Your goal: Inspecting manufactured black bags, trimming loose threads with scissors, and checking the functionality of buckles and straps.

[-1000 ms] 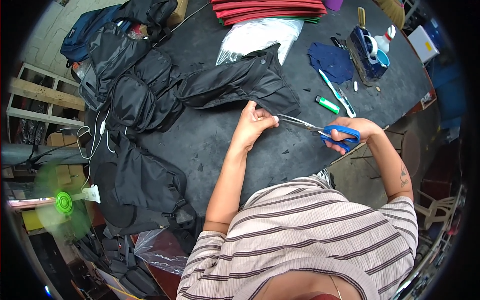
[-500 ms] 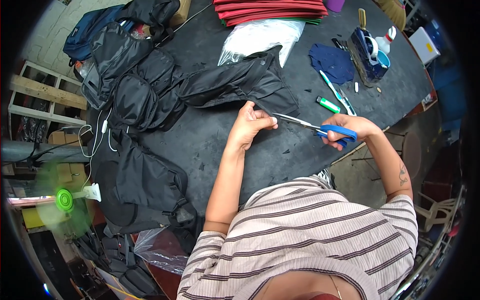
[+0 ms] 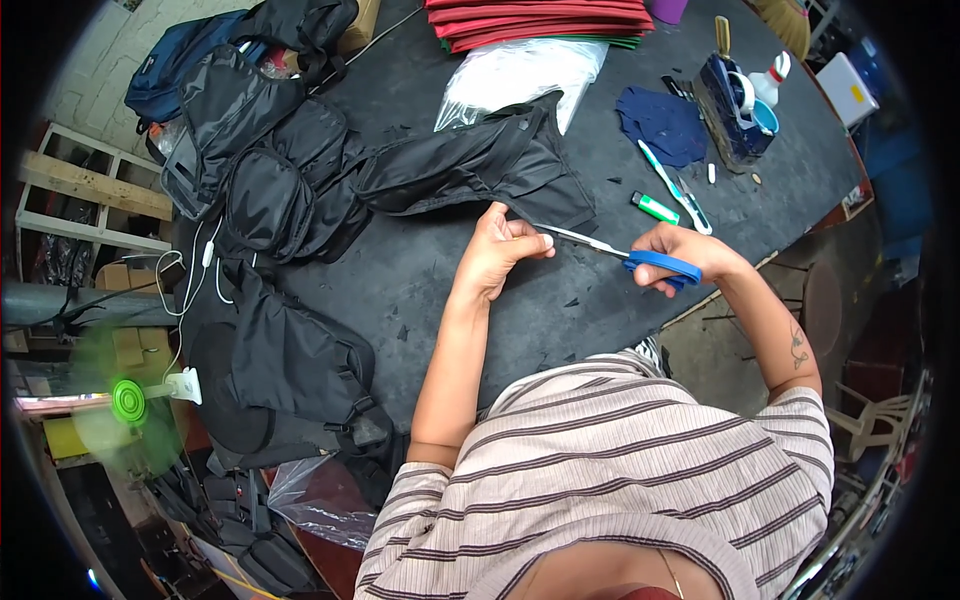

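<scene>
Dark worktable (image 3: 430,290), black bags piled left. Left hand (image 3: 505,245) keeps pinching the black fabric piece (image 3: 470,165); right hand (image 3: 675,255) grips blue scissors (image 3: 640,258), blades slightly nearer: trimming continues.

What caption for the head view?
Left hand pinches black fabric; right hand works blue scissors.

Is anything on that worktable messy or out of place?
Mostly small scraps: dark fabric snippets lie scattered on the black table near the left hand and the blue-handled scissors in the right hand. A green lighter lies loose nearby. Nothing looks spilled or broken.
</scene>
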Tool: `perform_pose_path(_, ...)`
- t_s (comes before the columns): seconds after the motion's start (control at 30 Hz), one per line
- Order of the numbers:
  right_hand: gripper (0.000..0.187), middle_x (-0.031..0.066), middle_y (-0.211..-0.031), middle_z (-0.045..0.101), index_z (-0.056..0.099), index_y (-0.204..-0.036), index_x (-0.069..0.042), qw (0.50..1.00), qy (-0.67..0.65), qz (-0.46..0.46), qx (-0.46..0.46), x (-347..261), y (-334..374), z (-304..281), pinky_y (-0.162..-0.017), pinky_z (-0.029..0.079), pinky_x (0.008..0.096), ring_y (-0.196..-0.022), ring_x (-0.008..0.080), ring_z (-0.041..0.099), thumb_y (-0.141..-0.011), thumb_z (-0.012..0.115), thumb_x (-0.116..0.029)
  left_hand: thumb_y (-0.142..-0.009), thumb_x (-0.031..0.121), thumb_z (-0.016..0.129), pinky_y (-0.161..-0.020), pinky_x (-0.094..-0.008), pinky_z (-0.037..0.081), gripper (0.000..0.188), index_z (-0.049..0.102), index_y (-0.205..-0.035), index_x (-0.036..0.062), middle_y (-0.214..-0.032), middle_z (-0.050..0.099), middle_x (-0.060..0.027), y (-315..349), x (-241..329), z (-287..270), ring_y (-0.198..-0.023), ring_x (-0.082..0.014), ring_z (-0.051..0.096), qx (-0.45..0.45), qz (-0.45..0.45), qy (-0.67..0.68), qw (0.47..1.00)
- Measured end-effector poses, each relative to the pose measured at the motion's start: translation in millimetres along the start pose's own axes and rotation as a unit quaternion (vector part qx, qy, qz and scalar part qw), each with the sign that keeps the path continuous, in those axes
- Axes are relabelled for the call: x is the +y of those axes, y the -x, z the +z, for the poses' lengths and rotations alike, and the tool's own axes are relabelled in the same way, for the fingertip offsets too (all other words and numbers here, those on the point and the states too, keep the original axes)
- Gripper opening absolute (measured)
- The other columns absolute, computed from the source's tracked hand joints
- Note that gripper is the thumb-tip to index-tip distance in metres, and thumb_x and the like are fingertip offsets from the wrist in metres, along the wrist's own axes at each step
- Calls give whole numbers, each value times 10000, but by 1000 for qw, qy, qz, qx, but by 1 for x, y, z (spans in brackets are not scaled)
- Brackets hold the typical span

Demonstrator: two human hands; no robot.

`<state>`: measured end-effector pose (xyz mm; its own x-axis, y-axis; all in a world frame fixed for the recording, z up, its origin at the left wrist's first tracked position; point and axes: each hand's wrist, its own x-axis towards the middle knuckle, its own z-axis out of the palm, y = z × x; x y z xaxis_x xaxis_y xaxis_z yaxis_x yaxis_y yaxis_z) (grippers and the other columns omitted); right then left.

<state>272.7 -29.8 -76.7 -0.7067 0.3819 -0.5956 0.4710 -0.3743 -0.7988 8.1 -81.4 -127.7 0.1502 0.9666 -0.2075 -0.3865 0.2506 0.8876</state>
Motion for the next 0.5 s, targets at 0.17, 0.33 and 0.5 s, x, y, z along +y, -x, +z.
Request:
perform_pose_path(0.17,359,-23,-556,501,582,-696,-46,991,130,15,20,-10,-1,-2,-416,385,196,-474,56,483,-712,757,-360,-685,-39,676,-637,-263,513,530,360,-1111,-42,-713,601,-125,1,-2,-1,-660,-187,628,-3,-2,9,1000)
perform_pose_path(0.33,364,-26,-558,500,579,-696,-46,996,93,-13,-12,-8,-7,0,-424,386,196,-482,53,485,-701,765,-360,-687,-39,675,-643,-267,515,526,368,-1114,-40,-727,604,-124,3,4,-2,-667,-184,626,1,-1,-4,1000)
perform_pose_path(0.5,361,-33,-551,493,574,-687,-50,994,108,0,-6,-12,-13,-2,-414,374,198,-472,53,478,-685,780,-346,-682,-37,678,-654,-270,514,540,367,-1124,-39,-752,612,-131,5,2,-1,-672,-182,624,-4,-4,11,1000)
